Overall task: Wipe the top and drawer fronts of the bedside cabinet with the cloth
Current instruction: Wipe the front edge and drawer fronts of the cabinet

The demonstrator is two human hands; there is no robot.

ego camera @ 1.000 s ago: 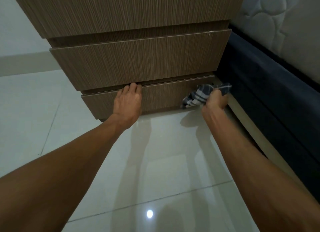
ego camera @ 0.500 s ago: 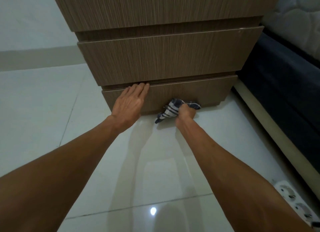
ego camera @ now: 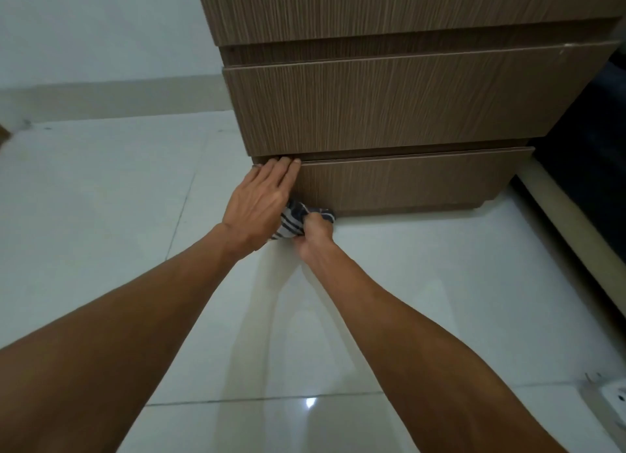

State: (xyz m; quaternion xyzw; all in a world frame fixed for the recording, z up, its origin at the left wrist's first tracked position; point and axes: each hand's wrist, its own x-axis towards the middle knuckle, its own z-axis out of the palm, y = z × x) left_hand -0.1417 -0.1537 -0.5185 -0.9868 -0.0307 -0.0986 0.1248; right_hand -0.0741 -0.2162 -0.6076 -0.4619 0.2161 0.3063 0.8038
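You see bedside cabinet [ego camera: 389, 107]: wood-grain laminate, fine vertical streaks, matt. Cloth [ego camera: 294, 220]: soft woven fabric, dark and white stripes, crumpled. Floor [ego camera: 406, 283]: pale tile, glossy, mirrors your arms and lamp. Power strip [ego camera: 613, 391]: white smooth plastic

Glossy white tile floor [ego camera: 101, 236], grout lines running across front & off to the left. Standing directly on it: wood-grain bedside cabinet [ego camera: 389, 103], bottom drawer front [ego camera: 406, 185] just above the tiles. Pale bed base strip [ego camera: 572, 229] along the right, touching floor beside cabinet. White power strip [ego camera: 609, 393] lying at right edge, cut off by frame. Light glare [ego camera: 310, 402] reflected near front grout line.
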